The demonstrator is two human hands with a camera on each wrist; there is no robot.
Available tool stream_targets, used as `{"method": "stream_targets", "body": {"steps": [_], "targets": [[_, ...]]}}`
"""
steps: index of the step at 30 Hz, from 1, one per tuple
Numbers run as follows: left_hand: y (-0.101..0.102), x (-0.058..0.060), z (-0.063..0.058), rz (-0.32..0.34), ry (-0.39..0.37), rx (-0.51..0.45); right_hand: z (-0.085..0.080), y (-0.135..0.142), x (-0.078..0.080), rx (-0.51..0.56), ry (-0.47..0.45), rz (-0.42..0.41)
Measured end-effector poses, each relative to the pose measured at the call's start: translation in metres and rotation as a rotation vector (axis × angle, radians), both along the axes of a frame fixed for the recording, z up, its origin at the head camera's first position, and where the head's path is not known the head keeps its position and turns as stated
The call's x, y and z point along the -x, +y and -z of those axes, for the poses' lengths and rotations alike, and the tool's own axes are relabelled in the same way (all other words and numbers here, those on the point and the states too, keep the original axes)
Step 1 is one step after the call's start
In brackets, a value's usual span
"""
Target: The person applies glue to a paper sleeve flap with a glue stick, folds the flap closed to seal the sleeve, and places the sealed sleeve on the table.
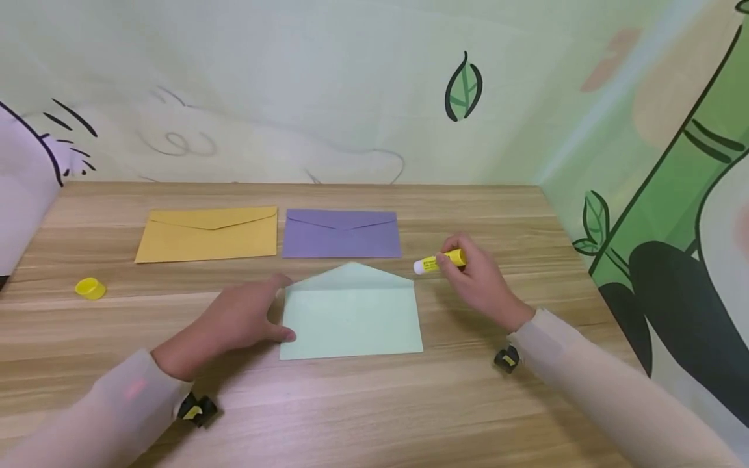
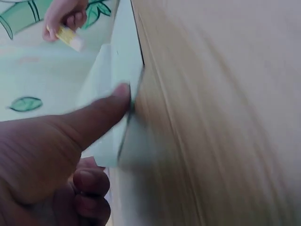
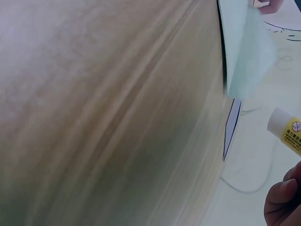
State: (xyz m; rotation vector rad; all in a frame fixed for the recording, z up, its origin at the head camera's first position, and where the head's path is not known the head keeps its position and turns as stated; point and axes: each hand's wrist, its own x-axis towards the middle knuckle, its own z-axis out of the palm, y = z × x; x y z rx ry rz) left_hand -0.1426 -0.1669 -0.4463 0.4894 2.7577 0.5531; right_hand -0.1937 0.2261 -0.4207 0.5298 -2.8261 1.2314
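A pale green envelope (image 1: 352, 322) lies on the wooden table with its pointed flap (image 1: 353, 274) unfolded away from me. My left hand (image 1: 242, 315) rests at its left side, the straight thumb touching the left edge and the forefinger near the upper left corner. In the left wrist view that thumb (image 2: 101, 113) lies against the envelope (image 2: 128, 37). Beyond the envelope's upper right corner, my right hand (image 1: 476, 279) grips an uncapped yellow glue stick (image 1: 435, 262), its white tip pointing left toward the flap and apart from it. The right wrist view shows the glue stick (image 3: 287, 127) partly cut off.
Two envelopes with their flaps down, one yellow (image 1: 210, 237) and one purple (image 1: 342, 235), lie side by side farther back. A yellow cap (image 1: 90, 288) sits at the left of the table. A printed cloth backdrop (image 1: 328, 91) rises behind the table's back edge.
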Motion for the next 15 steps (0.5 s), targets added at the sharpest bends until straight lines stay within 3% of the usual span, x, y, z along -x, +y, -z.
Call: {"method": "stream_targets", "body": {"steps": [9, 12, 15], "targets": [[0.003, -0.01, -0.006, 0.045, 0.089, 0.099, 0.003, 0.003, -0.001, -0.002, -0.003, 0.022], [0.003, -0.013, -0.008, 0.086, 0.12, 0.151, 0.003, 0.003, -0.002, -0.003, 0.002, 0.024], [0.004, -0.015, -0.008, 0.147, 0.204, 0.202, 0.002, 0.003, -0.003, -0.004, 0.001, 0.025]]}}
